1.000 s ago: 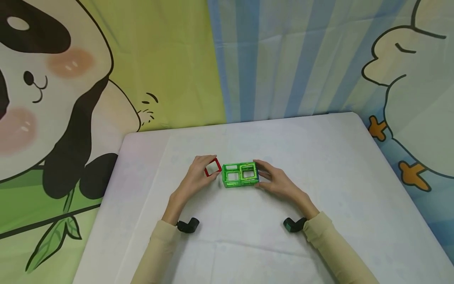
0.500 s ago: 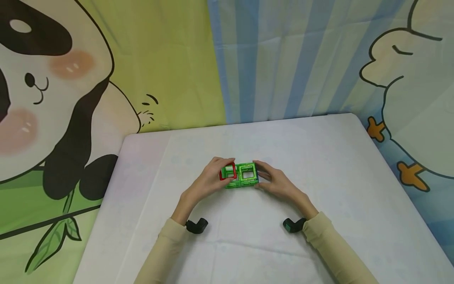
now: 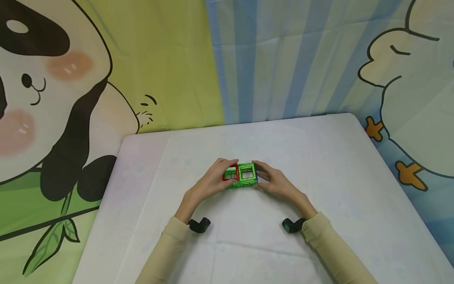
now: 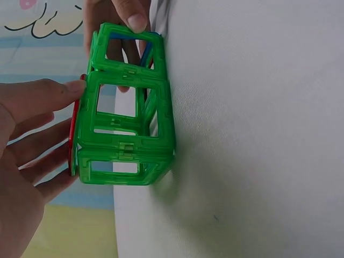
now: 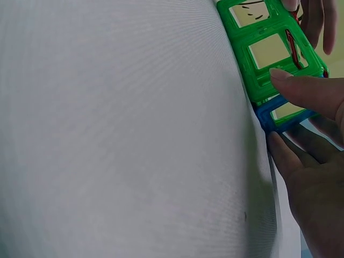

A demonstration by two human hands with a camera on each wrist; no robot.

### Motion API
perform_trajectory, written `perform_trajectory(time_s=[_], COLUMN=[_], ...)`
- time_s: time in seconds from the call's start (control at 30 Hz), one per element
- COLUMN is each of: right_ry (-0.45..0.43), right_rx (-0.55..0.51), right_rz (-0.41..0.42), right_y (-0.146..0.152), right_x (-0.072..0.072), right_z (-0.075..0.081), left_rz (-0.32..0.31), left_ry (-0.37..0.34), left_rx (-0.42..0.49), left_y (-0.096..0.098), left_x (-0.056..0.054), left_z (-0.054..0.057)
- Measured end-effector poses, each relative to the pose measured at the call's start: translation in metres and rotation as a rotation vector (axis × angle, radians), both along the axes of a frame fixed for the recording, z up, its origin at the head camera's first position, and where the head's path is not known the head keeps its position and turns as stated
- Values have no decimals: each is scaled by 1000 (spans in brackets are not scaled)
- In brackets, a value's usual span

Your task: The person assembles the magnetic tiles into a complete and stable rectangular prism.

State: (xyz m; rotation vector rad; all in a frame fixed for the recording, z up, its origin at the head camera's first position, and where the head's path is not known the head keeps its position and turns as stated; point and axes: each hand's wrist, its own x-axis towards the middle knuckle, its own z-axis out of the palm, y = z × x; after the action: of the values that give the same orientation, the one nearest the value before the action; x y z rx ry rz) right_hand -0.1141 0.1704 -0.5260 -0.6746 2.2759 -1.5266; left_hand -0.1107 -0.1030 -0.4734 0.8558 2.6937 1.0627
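In the middle of the table lies a box of see-through green magnetic tiles [image 3: 248,183], two cubes long with open square windows. A red square magnetic tile [image 4: 74,126] lies flat along the top of its left cube, seemingly touching it. My left hand [image 3: 211,178] pinches the red tile between thumb and fingers at opposite edges. At the other end, my right hand [image 3: 278,182] grips the box, thumb on the near green side. A blue tile [image 5: 267,114] forms that right end. Fingers partly hide both ends in the head view.
A white cloth covers the table [image 3: 301,150]. Behind it hangs a printed curtain [image 3: 170,71] with a panda and stripes. Small black cameras [image 3: 200,225] are strapped at both wrists.
My left hand has carried the red tile rightward from beside the green box to over its left cube. The right hand has kept its hold on the right end.
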Motion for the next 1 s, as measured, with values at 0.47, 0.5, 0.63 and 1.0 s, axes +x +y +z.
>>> perform_trajectory(time_s=[0.47, 0.5, 0.63, 1.0], right_ry=[-9, -16, -22, -33], right_rx=[-6, -6, -3, -25], right_rz=[1, -3, -12, -30], right_y=[-1, -2, -2, -4], right_x=[0, 0, 0, -2], right_z=[0, 0, -1, 2], left_rz=[73, 100, 218, 289], left_ry=[-65, -93, -254, -455], left_rx=[44, 52, 128, 321], left_y=[-8, -10, -17, -28], left_x=[2, 3, 8, 15], left_z=[-10, -13, -24, -43])
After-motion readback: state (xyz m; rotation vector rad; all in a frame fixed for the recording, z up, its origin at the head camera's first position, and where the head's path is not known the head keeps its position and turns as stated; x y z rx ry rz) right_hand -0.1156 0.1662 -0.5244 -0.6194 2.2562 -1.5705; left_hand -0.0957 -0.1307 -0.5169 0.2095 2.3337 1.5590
